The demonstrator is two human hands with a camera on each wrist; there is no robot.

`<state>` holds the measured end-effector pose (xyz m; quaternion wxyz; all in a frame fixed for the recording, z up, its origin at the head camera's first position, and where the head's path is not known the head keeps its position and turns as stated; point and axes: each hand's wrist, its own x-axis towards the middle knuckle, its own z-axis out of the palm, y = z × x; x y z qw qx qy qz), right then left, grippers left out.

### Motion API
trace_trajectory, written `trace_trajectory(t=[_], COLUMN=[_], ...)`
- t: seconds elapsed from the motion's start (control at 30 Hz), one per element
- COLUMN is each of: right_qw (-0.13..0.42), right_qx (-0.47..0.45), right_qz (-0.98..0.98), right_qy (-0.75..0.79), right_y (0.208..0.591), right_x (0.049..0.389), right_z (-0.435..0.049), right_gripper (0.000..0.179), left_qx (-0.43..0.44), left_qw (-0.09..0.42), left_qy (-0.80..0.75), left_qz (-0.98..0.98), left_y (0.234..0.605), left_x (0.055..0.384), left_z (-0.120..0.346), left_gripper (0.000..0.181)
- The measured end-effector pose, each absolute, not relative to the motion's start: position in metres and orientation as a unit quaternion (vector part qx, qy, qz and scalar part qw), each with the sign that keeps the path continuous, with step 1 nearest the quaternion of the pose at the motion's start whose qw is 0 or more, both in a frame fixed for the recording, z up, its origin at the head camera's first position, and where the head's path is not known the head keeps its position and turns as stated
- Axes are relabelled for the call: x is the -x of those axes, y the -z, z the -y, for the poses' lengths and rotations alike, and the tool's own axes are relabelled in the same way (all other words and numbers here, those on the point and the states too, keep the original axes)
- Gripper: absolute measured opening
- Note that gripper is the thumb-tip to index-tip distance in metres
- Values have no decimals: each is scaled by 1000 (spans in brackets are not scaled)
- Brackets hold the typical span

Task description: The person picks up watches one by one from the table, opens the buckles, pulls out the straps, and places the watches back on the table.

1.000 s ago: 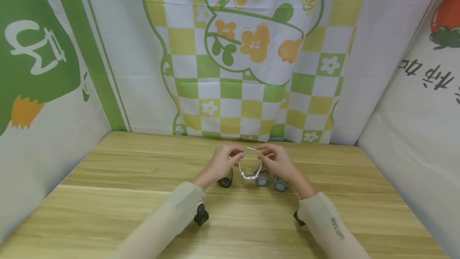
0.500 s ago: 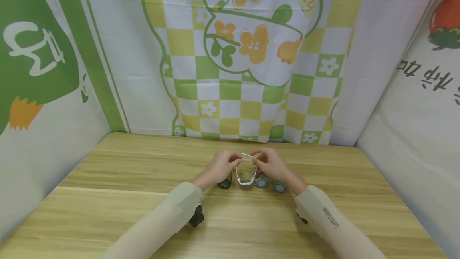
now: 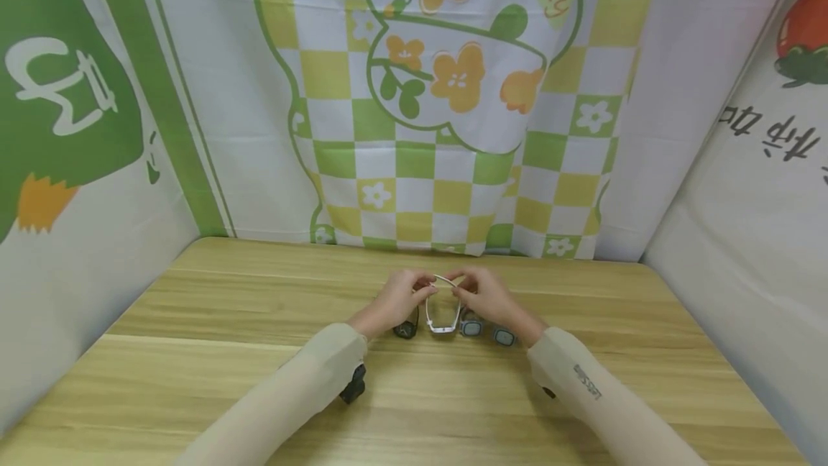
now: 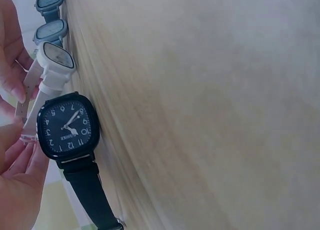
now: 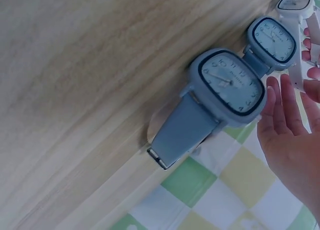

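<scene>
The white watch [image 4: 56,61] stands between the black watch [image 4: 67,126] and two blue-grey watches [image 5: 232,84]; the left grip [image 3: 399,298] and right grip [image 3: 488,298] both pinch its strap [image 4: 34,112]. The ends now lie closer than a moment ago — nearly a loop; any fastening is hidden.

There it is, the white watch [image 3: 443,329], dark-rimmed dial [image 4: 58,55] at the person's six o'clock, band [image 4: 51,85] curving away in a loop, the left hand [image 3: 399,298] pinching it near ten, the right hand [image 3: 486,298] near two.
</scene>
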<state>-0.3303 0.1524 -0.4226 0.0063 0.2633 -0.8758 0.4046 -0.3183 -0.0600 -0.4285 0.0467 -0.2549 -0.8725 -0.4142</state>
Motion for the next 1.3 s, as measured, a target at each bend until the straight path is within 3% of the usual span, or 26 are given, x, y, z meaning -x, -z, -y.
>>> trace_trajectory(t=[0.57,0.9,1.3], right_qw=[-23,-30,-42], right_qx=[-269,-305,-276], right_qz=[882,868,864], right_qy=[-387,-391,-418], right_y=[421,424,427], right_x=[341,341,344], right_z=[-155,-155,-157], right_gripper=[27,26,27], left_qx=[219,227,204], left_qw=[14,20,5], left_qy=[417,443,491], left_qz=[882,867,847], left_y=[430,436,444], left_x=[329,335,342], left_z=[62,66,69], left_gripper=[23,24,22])
